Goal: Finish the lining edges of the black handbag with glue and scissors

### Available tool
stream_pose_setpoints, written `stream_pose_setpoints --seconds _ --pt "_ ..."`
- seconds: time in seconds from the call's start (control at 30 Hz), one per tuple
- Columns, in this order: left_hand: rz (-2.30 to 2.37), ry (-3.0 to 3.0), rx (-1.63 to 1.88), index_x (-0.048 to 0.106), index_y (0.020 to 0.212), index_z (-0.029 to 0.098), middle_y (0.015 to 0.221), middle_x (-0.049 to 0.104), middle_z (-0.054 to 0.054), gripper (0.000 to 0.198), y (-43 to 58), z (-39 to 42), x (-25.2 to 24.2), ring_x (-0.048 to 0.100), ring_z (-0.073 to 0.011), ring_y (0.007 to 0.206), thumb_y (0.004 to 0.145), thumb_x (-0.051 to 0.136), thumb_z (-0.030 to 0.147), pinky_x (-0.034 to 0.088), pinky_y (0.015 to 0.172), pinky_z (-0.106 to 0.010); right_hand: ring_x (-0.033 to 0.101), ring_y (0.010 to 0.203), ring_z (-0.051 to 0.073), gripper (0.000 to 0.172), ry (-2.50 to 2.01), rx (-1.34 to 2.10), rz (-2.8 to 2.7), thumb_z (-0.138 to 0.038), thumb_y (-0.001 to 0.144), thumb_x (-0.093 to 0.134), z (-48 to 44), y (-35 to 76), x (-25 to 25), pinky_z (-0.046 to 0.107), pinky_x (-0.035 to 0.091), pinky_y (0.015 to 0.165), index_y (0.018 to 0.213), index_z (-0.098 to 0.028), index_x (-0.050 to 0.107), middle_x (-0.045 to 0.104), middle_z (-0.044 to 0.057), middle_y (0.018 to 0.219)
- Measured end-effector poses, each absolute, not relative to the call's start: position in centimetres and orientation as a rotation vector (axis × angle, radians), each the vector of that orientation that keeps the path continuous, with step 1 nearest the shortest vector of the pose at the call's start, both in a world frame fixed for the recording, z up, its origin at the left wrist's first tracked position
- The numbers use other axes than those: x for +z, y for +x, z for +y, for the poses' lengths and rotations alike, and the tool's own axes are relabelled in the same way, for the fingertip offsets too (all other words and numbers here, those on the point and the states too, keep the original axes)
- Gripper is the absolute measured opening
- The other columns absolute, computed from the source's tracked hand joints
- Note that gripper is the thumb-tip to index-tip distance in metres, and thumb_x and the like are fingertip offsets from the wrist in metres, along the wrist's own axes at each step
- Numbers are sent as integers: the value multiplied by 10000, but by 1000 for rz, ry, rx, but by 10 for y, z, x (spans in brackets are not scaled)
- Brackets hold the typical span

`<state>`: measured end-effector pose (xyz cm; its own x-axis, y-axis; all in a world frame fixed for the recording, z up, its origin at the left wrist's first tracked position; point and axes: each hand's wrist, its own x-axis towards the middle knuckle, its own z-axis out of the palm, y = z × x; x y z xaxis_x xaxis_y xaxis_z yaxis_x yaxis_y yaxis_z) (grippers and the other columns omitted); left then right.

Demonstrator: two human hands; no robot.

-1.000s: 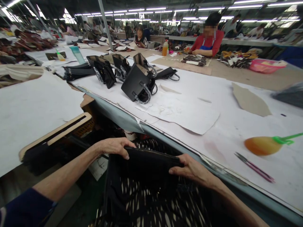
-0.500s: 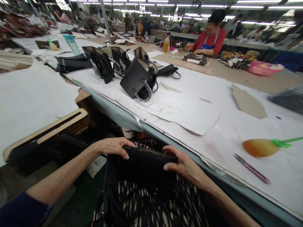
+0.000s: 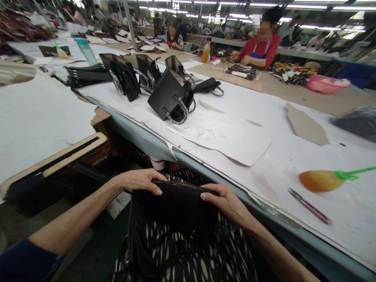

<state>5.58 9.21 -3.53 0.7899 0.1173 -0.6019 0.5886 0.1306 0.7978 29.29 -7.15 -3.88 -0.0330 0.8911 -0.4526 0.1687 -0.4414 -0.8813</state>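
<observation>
A black handbag [image 3: 179,207] rests on my lap, over patterned dark cloth [image 3: 205,258]. My left hand [image 3: 143,182] pinches its upper edge at the left, thumb on the near face and fingers behind. At the right end of the same edge, my right hand [image 3: 219,197] grips with its thumb in front; its fingertips are hidden behind the bag. On the table ahead stand several black handbags [image 3: 167,94] with plastic-wrapped handles.
The white-covered table [image 3: 235,152] has its edge just beyond my hands. To the right lie pink-handled snips [image 3: 310,205] and a bottle of amber liquid [image 3: 321,181]. A wooden-edged slotted board [image 3: 73,152] juts in at left. A co-worker in red [image 3: 261,47] sits across the table.
My right thumb has shifted slightly left and up along the bag's edge, and the right fingers have moved behind it. The left hand keeps its hold. The view has shifted a little.
</observation>
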Motion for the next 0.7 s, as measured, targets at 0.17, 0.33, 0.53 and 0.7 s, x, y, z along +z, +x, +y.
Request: stream_pose_setpoints --seconds 0.17,0.33,0.53,0.7 --pt "609 1445 -384 622 1010 185 950 677 3 341 56 92 -34 615 -185 834 685 633 290 476 716 -224 560 639 142 264 -1647 1556 -1097 -357 734 555 -71 292 -41 232 426 590 897 -181 666 651 -14 719" --pt "535 1552 -384 617 1039 181 1019 655 -9 340 59 94 -31 596 -191 895 773 553 382 451 791 -238 539 589 125 239 -1678 1532 -1103 -359 737 555 -71 292 -43 221 412 557 846 -181 670 636 -23 677" --pt "523 1869 -377 568 1137 209 1103 615 12 334 64 100 -21 534 -173 1014 833 457 290 372 880 -212 535 581 133 280 -1696 1523 -1092 -398 731 561 -69 290 -43 222 407 530 856 -172 670 632 -12 669" --pt "587 2075 -384 592 1089 183 974 650 -1 378 77 94 -10 572 -179 872 756 424 119 404 768 -219 535 571 131 295 -1660 1551 -1076 -415 741 554 -69 290 -45 224 402 520 874 -175 663 637 -9 679"
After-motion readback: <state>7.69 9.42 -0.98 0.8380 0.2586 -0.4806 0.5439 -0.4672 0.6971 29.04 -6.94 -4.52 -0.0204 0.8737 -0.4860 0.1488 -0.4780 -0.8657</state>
